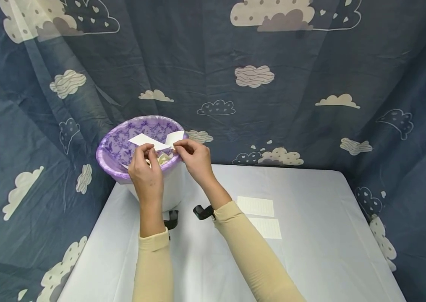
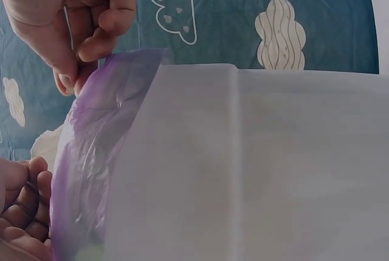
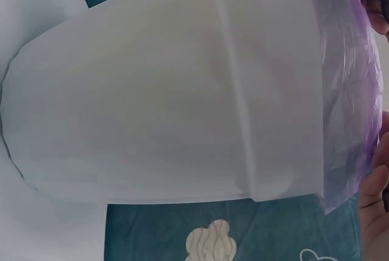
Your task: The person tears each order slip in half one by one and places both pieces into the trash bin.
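A white bin [image 1: 173, 191] stands on the table, lined with a purple patterned plastic bag [image 1: 116, 144] folded over its rim. Above its mouth, my left hand [image 1: 145, 178] pinches a piece of white paper [image 1: 146, 140]. Close to the right side of the rim, my right hand [image 1: 197, 161] pinches another part of white paper [image 1: 175, 136]. The two parts meet between the hands; whether they are still joined I cannot tell. Pale yellowish scraps [image 1: 163, 158] show inside the bag. Both wrist views mostly show the bin's side, with the paper hidden.
Two white paper slips [image 1: 255, 206] with faint lines lie on the white table [image 1: 318, 235], right of the bin. A dark blue cloud-print curtain [image 1: 292, 126] hangs behind and at the sides. Black wrist mounts [image 1: 202, 212] stick out from both wrists.
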The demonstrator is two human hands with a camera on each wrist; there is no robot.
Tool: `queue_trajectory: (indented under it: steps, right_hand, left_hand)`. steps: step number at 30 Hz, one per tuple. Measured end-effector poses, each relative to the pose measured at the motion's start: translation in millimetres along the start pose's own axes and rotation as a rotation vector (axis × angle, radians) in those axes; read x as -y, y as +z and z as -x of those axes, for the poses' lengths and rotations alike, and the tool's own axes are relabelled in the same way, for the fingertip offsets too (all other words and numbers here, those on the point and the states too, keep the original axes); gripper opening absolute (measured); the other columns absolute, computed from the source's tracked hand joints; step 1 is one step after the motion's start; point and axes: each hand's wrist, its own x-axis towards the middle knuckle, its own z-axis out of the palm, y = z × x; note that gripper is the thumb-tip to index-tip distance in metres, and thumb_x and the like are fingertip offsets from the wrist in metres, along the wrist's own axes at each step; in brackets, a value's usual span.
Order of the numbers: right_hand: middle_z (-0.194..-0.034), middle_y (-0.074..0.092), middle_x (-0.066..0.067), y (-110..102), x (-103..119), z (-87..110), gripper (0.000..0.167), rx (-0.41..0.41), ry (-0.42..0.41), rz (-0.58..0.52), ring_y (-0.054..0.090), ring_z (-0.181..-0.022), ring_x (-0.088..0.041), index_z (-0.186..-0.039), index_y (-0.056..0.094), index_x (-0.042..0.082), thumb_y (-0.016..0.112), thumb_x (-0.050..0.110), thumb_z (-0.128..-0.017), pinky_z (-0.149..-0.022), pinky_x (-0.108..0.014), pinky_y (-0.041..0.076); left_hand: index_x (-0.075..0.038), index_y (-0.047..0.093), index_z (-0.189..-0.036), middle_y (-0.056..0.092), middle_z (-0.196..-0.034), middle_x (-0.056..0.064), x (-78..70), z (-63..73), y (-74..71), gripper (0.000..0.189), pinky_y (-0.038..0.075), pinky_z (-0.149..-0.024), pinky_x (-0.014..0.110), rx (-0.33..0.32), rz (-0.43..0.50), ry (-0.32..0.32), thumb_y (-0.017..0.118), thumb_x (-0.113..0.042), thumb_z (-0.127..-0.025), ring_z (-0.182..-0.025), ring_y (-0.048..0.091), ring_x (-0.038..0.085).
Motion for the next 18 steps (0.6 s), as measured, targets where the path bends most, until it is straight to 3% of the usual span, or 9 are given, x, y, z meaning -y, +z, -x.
queue_trajectory:
  steps: [9, 18]
  right_hand:
    - [-0.098, 0.082, -0.015, 2.3, 0.2, -1.5, 0.020, 0.032, 0.014, -0.017, 0.078, -0.085, -0.015, -0.118, 0.080, 0.006, 0.070, 0.013, -0.103, -0.073, -0.018, 0.060]
    - [-0.095, 0.081, -0.017, -0.3, -1.1, -0.1, 0.022, 0.037, 0.012, -0.038, 0.070, -0.079, -0.001, -0.122, 0.080, 0.007, 0.069, 0.012, -0.104, -0.073, -0.015, 0.058]
  left_hand:
    - [0.001, 0.071, -0.120, 0.075, -0.103, 0.020, 1.8, 1.4, 0.3, 0.021, 0.048, -0.075, 0.032, 0.005, -0.006, 0.012, 0.061, -0.013, -0.108, -0.088, 0.068, 0.033]
    - [0.001, 0.071, -0.120, 0.075, -0.097, 0.021, 0.4, 2.8, 2.1, 0.019, 0.046, -0.071, 0.031, 0.008, -0.011, 0.045, 0.063, -0.009, -0.106, -0.082, 0.066, 0.033]
